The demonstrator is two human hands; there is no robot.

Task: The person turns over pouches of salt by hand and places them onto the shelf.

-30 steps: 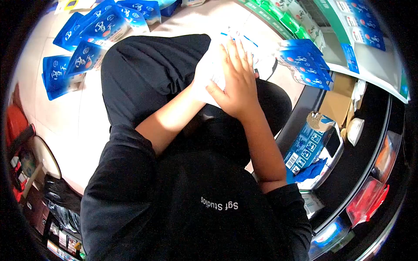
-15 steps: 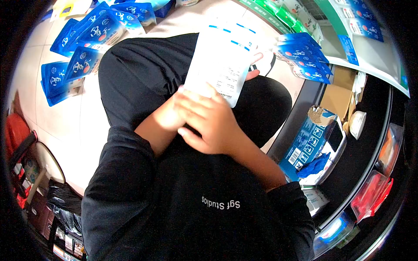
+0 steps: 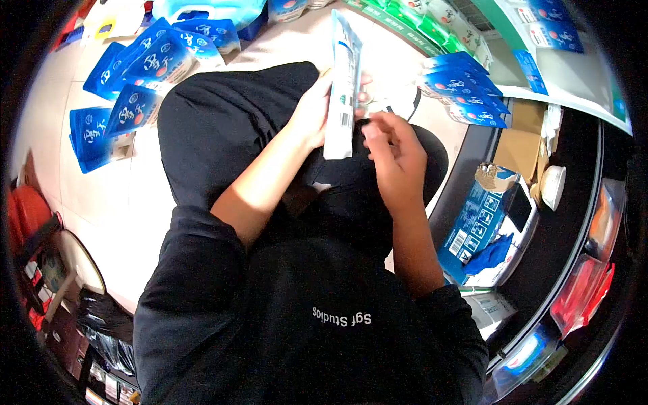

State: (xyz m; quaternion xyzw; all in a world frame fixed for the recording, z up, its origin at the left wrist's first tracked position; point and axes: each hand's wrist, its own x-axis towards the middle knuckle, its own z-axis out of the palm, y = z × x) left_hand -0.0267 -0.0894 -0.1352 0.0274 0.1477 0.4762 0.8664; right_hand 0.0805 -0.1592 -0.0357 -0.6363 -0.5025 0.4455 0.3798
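A white pouch (image 3: 343,101) with blue bands and small dark print stands nearly upright over my lap, turned so that its narrow side faces me. My left hand (image 3: 314,111) is closed around it from the left, and some fingertips show on its far right side. Just to the right of the pouch is my right hand (image 3: 399,152). Its fingers are loosely bent and apart, with the thumb and index finger close to the pouch and nothing visible in them. Black trousers cover my folded legs beneath both hands.
Several blue-and-white pouches (image 3: 158,61) lie on the tiled floor at the left. More blue pouches (image 3: 466,88) are piled at the right by a shelf. Near my right arm sit a torn blue box (image 3: 472,226) and a cardboard box (image 3: 518,155). A black bag (image 3: 104,314) is at lower left.
The pouch has turned from its broad printed face to its narrow side. My right hand has moved off my left wrist area and up to the right of the pouch.
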